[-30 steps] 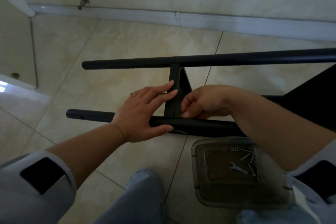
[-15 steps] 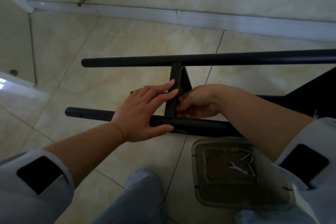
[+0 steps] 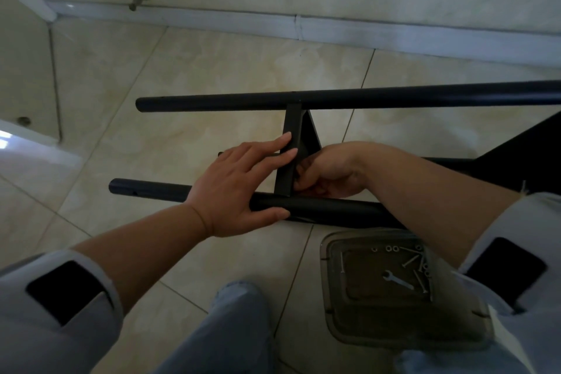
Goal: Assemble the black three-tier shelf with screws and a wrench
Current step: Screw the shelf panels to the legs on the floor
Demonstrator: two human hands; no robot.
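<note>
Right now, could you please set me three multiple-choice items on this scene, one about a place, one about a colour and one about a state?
1. Where does the wrench lie?
A. in the tray
B. on the near tube
C. in a hand

2. What colour are the shelf tubes?
A. white
B. black
C. red

3. How does the left hand meet the frame?
A. it hangs clear of the frame
B. it is clenched round a screw
C. straight fingers on the bracket, thumb under the near tube

Answers:
1 A: the wrench lies among screws inside the tray.
2 B: the far tube and near tube are both black.
3 C: its fingers lie flat on the bracket.
</note>
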